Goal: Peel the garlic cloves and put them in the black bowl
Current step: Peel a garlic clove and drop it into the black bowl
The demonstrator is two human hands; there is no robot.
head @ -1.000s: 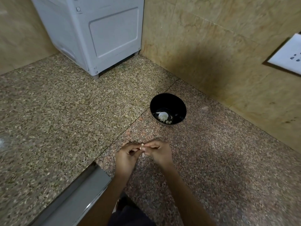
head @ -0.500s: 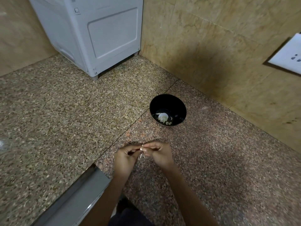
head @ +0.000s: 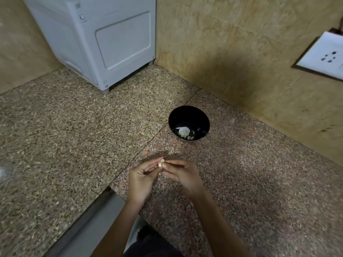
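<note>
A black bowl (head: 189, 115) stands on the granite counter near the wall, with several pale garlic cloves and bits of skin (head: 184, 132) in its bottom. In front of the bowl, my left hand (head: 142, 179) and my right hand (head: 182, 175) meet fingertip to fingertip. Between them they pinch one small pale garlic clove (head: 161, 162). Most of the clove is covered by my fingers.
A white appliance (head: 104, 39) stands in the back corner of the granite counter (head: 65, 145). Tiled walls close off the back and right, with a white socket plate (head: 326, 56) on the right wall. A metal sink edge (head: 87, 225) lies at the lower left.
My hands have stayed in the same spot in front of the bowl. The clove now shows more plainly at my fingertips.
</note>
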